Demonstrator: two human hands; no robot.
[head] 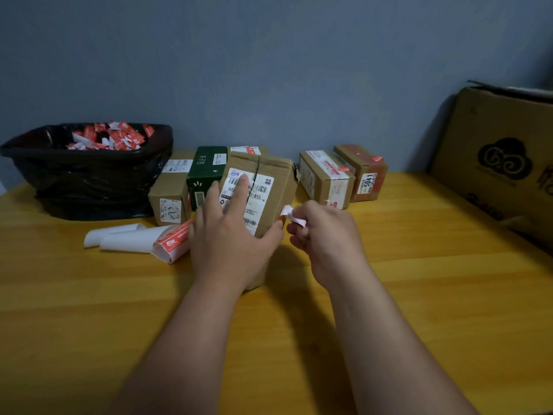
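Observation:
A brown cardboard parcel (276, 187) with a white shipping label (257, 199) stands tilted in the middle of the wooden table (419, 265). My left hand (230, 235) lies flat on its front, fingers straight over the label and thumb at the lower right edge. Just right of the parcel, my right hand (326, 235) pinches a small curled white paper strip (291, 215) between thumb and fingers.
A bin lined with a black bag (89, 178) holds several red-and-white sticker scraps at the back left. Rolled white backing sheets (140, 239) lie left of my hands. Several small parcels (326, 178) line the wall. A big cardboard box (502, 163) leans at the right.

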